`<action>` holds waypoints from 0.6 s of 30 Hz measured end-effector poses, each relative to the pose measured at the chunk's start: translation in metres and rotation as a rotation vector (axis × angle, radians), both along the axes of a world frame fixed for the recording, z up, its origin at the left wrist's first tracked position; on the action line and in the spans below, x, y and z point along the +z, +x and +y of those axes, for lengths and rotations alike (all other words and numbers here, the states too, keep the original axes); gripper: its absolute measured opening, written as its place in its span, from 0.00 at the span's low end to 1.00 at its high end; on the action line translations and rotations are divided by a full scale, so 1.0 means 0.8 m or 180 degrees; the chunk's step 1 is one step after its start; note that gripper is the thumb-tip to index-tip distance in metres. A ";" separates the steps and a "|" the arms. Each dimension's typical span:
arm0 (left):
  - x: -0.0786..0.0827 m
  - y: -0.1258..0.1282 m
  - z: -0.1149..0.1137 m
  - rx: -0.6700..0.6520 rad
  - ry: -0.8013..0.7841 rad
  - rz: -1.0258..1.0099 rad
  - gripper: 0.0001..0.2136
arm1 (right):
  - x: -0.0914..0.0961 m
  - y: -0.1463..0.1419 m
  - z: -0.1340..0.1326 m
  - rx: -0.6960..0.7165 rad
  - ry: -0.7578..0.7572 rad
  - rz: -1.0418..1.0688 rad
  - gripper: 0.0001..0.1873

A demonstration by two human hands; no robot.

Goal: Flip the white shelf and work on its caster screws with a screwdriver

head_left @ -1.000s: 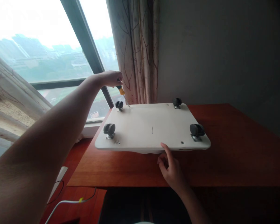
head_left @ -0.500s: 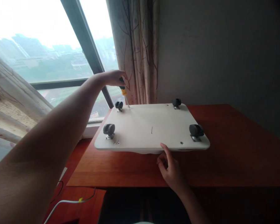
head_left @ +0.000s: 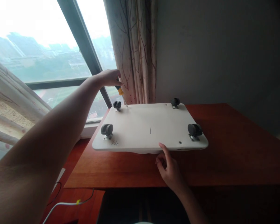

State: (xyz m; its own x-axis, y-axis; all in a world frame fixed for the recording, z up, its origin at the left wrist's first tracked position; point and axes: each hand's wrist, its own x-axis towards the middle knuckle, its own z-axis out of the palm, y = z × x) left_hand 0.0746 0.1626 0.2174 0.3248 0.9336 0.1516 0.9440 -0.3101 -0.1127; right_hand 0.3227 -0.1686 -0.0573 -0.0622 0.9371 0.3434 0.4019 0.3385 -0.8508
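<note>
A white board [head_left: 140, 124] with rounded corners lies on the table, wheels upward. Black casters on metal plates stand at its corners, among them the near left caster [head_left: 106, 130] and the near right caster [head_left: 194, 130]. My left hand [head_left: 110, 77] is closed around a screwdriver [head_left: 120, 91] with a yellow and black handle. Its shaft slants down to the board's far edge, with the tip at a hole beside the far left caster [head_left: 117, 105]. My right hand [head_left: 170, 169] rests its stretched index finger on the board's near edge; its other fingers curl loosely below.
The reddish-brown wooden table [head_left: 228, 149] extends to the right of the board. A window [head_left: 53, 56] and a patterned curtain [head_left: 140, 56] stand behind on the left, a grey wall [head_left: 214, 53] on the right. A white cable [head_left: 60, 204] runs at lower left.
The screwdriver's handle leans slightly more to the left, moved by my left hand, while its tip stays by the same hole. The whole view has shifted a little. My right hand keeps its place.
</note>
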 end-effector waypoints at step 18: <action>0.003 -0.001 0.000 -0.0410 -0.0490 -0.0298 0.28 | -0.006 0.000 0.002 -0.0004 -0.0010 0.0028 0.33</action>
State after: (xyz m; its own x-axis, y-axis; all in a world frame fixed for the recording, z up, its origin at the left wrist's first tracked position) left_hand 0.0738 0.1625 0.2198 0.4341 0.8997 0.0455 0.8996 -0.4357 0.0316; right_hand 0.3230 -0.1669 -0.0618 -0.0580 0.9383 0.3410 0.3950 0.3353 -0.8553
